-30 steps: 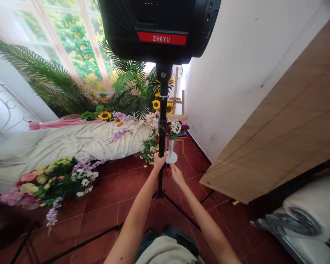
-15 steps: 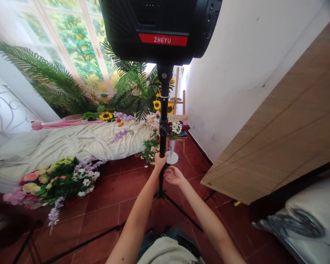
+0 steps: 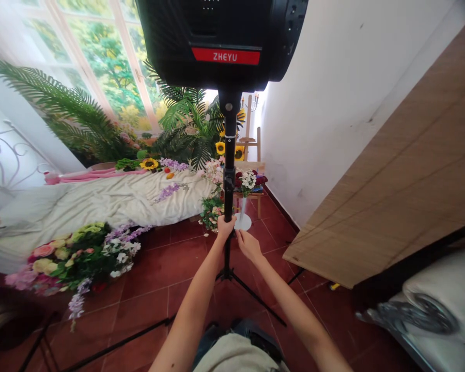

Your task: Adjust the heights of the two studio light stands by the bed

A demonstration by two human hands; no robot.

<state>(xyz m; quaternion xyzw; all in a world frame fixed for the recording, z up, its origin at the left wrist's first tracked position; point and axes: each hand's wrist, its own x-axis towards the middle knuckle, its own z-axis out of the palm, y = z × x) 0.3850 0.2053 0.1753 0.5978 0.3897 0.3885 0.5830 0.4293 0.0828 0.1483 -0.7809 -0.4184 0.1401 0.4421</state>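
Observation:
A black studio light (image 3: 225, 31) with a red ZHEYU label sits on top of an upright black light stand (image 3: 229, 155), directly in front of me. My left hand (image 3: 225, 226) is wrapped round the stand's pole, about halfway down. Just right of it and slightly lower, my right hand (image 3: 248, 244) is closed, its thumb and fingertips pinched together beside the pole at a collar. What those fingertips hold, probably a small knob, is too small and covered to make out. The stand's legs spread over the floor below my hands.
A bed with a cream cover (image 3: 112, 199) and a flower arrangement (image 3: 81, 253) lie to the left. Behind the pole stand a wooden easel (image 3: 251, 139) and palm fronds (image 3: 189, 119). A wooden panel (image 3: 387, 170) leans at right. Another black stand leg (image 3: 116, 343) crosses the red tiles.
My right hand has turned and its loosely curled fingers have come together in a pinch by the pole. The left hand keeps its grip on the stand.

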